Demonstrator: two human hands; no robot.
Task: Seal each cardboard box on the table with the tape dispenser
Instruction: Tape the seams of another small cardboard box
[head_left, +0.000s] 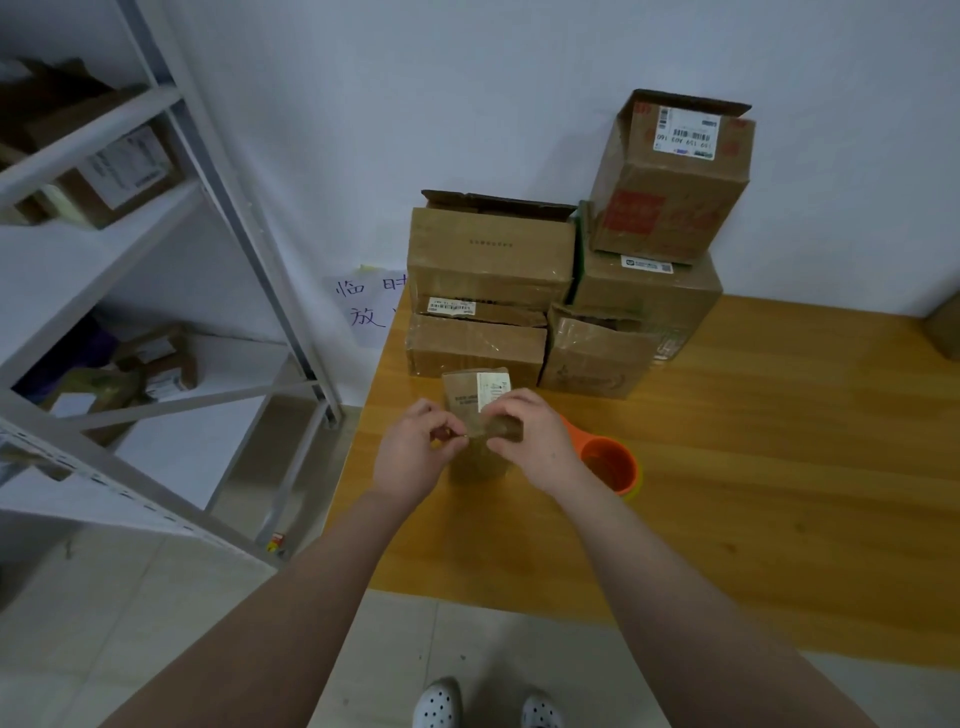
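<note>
A small cardboard box (477, 400) stands near the table's left edge, with a white label on its top flap. My left hand (415, 452) pinches something small at the box's left side. My right hand (530, 441) curls over the top right of the same box and grips it. The orange tape dispenser (609, 465) lies on the wooden table (779, 467) just right of my right hand, untouched. Part of the box is hidden behind both hands.
Several larger cardboard boxes (491, 260) are stacked against the wall behind the small one, the top one (670, 176) tilted. A white metal shelf rack (156, 260) with parcels stands to the left. Another box edge (945, 327) shows at far right.
</note>
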